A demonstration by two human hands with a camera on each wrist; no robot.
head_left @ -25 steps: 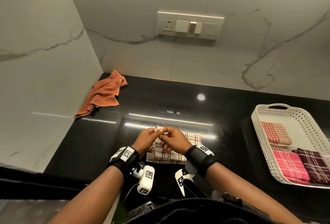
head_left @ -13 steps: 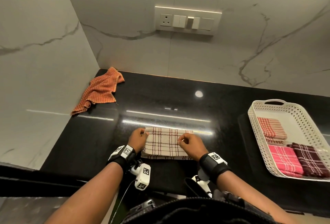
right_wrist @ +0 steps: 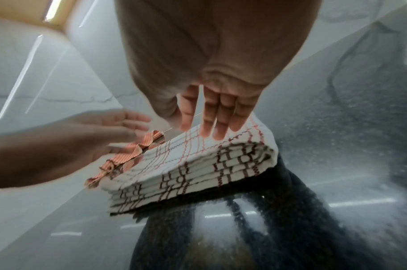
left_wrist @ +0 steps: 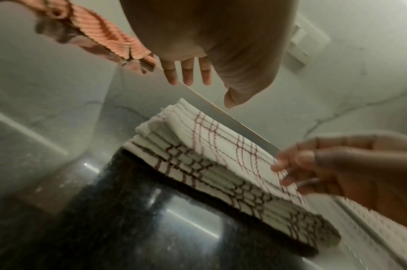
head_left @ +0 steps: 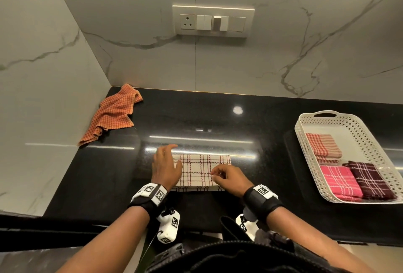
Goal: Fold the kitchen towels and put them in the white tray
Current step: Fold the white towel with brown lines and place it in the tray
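Observation:
A cream checked towel [head_left: 201, 170] lies folded in several layers on the black counter [head_left: 261, 133], near its front edge. My left hand [head_left: 166, 163] is at the towel's left end, fingers straight; the left wrist view shows this hand [left_wrist: 198, 80] lifted above the cloth [left_wrist: 221, 155]. My right hand [head_left: 226, 177] rests on the towel's near right part. Its fingertips [right_wrist: 208, 131] press down on the top layer [right_wrist: 198, 164]. The white perforated tray [head_left: 305, 133] stands at the right. A crumpled orange towel [head_left: 113, 115] lies in the back left corner.
The tray holds three folded towels: an orange-cream one [head_left: 322, 146], a pink one [head_left: 338, 181] and a dark maroon one [head_left: 368, 179]. Marble walls close the counter at the back and left. A switch plate [head_left: 212, 21] is on the back wall.
My hands, which met over the towel a second ago, moved apart to its ends. Since then the left hand has let go and straightened; the right stays on the cloth.

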